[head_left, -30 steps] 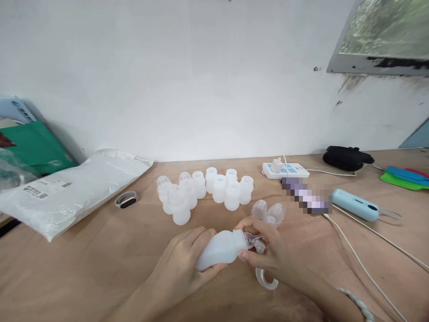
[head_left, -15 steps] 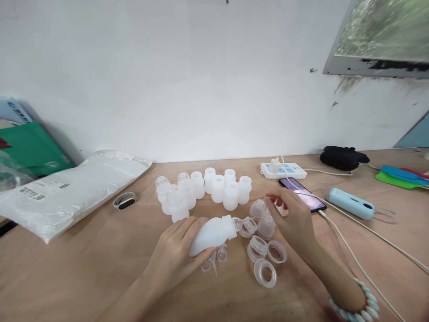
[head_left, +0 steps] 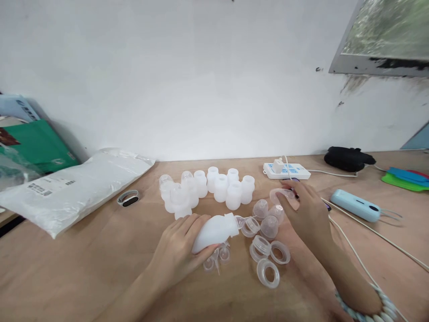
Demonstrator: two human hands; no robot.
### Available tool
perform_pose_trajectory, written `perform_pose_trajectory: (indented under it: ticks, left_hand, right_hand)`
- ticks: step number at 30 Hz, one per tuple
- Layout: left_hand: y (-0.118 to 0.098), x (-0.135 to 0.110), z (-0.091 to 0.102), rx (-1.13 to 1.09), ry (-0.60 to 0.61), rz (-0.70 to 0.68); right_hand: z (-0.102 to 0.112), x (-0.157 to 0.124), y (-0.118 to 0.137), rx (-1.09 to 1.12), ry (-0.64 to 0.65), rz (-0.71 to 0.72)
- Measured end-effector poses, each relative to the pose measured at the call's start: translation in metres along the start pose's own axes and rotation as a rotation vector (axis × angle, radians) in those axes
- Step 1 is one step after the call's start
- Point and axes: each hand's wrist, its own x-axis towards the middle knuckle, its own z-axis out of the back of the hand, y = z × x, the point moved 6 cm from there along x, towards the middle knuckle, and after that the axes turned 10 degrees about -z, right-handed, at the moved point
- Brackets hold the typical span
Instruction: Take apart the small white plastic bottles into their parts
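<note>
Pale wall (head_left: 208, 89) rose behind a brown tabletop (head_left: 100, 286); over it the left hand (head_left: 179, 243) was wrapped around a white bottle (head_left: 214, 232), tilted with its neck to the right and a clear nozzle (head_left: 239, 222) sticking out of its mouth; the right hand (head_left: 306, 208), well to the right of that grip, held a clear cap (head_left: 282, 197) between its thumb and fingers; just below the bottle lay small clear nozzles (head_left: 224, 254); between the two grips clustered three clear domes (head_left: 269, 227), with clear rings (head_left: 268, 273) nearer the wearer; beyond the left grip stood white open-topped bottles (head_left: 233, 197) and, left of these, three dome-topped bottles (head_left: 181, 202); past the right hand sat a power strip (head_left: 298, 172), and to its right a light-blue device (head_left: 355, 205); well left of the left grip rested a wristband (head_left: 128, 198) and a white package (head_left: 77, 183).
</note>
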Motion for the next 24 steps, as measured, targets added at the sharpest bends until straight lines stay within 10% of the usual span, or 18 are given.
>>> perform_pose_trajectory:
  ticks: [5, 11, 24]
  left_hand:
    - [-0.002, 0.001, 0.001, -0.018, -0.013, -0.005]
    - [-0.009, 0.001, -0.001, -0.072, 0.0, -0.021]
    - [-0.013, -0.003, -0.006, -0.04, -0.111, -0.116]
  right_hand:
    - [-0.006, -0.013, 0.019, 0.726, 0.273, -0.092]
    - [-0.032, -0.043, 0.042, 0.903, 0.601, -0.063]
    - [-0.043, -0.056, 0.042, 0.984, 0.572, -0.064]
